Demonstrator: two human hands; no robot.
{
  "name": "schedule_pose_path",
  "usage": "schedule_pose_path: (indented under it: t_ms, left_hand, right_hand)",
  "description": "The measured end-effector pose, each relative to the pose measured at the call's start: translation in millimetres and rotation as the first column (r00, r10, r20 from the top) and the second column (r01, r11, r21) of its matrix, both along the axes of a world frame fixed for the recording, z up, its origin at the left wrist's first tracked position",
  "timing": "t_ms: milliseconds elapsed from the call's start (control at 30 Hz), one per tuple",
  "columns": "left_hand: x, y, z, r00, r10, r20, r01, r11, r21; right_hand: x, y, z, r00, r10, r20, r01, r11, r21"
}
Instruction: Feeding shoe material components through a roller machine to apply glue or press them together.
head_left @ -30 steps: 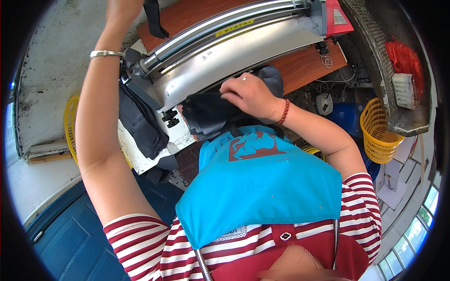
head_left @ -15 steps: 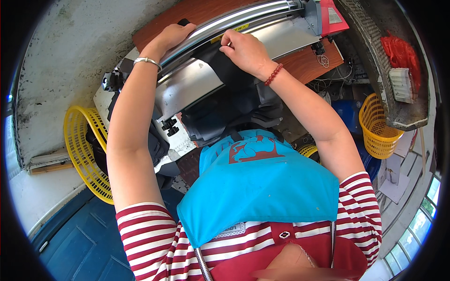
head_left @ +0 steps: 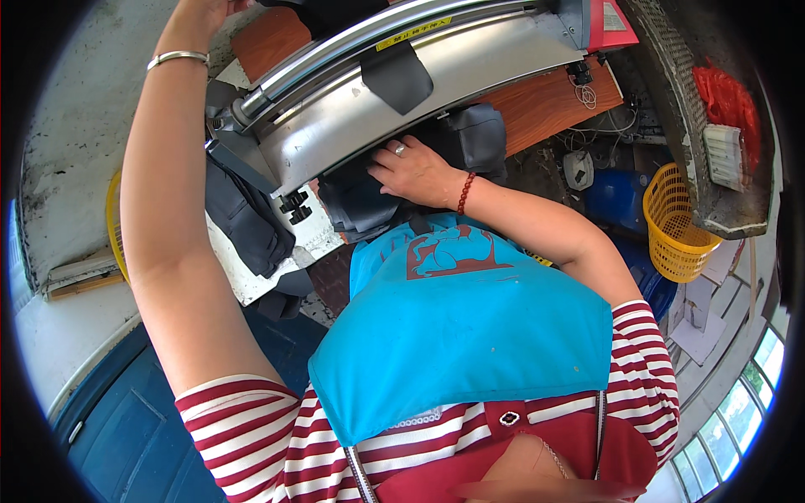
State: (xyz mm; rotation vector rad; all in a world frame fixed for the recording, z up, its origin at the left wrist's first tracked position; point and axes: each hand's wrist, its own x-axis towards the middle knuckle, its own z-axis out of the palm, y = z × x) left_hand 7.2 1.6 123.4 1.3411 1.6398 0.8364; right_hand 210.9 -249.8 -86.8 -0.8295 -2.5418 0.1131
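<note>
Left hand (head_left: 206, 12) past the metal bar's (head_left: 323, 63) end, grip unclear; right hand (head_left: 417, 174) loosely curled on dark sheets (head_left: 354, 199) beside the plate edge (head_left: 503, 84).

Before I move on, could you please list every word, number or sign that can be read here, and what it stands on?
Yellow strip on the roller machine: a row of dark characters; I won't copy the wording.
White label on the red end housing: too small to read.
Pale badge on the striped shirt: partly hidden by the blue apron, unreadable.
</note>
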Motion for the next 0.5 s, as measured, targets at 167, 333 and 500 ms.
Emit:
schedule_pose_path:
  t_ms: [167,333,500]
  left_hand:
    - [-15,-7,38,0.996,0.037,0.076,-0.048,0.988,0.149]
    - [-46,3,39,0.998,0.004,-0.063,0.024,0.899,0.437]
    - [-31,6,-12,0.702,0.089,-0.707,0.566,0.532,0.63]
  right_hand:
    - [3,1,-14,0.993,0.082,0.084,-0.089,0.992,0.09]
    - [11,2,12,0.984,0.169,-0.048,-0.169,0.986,-0.002]
    - [36,7,69,0.83,-0.323,-0.454,0.045,0.851,-0.523]
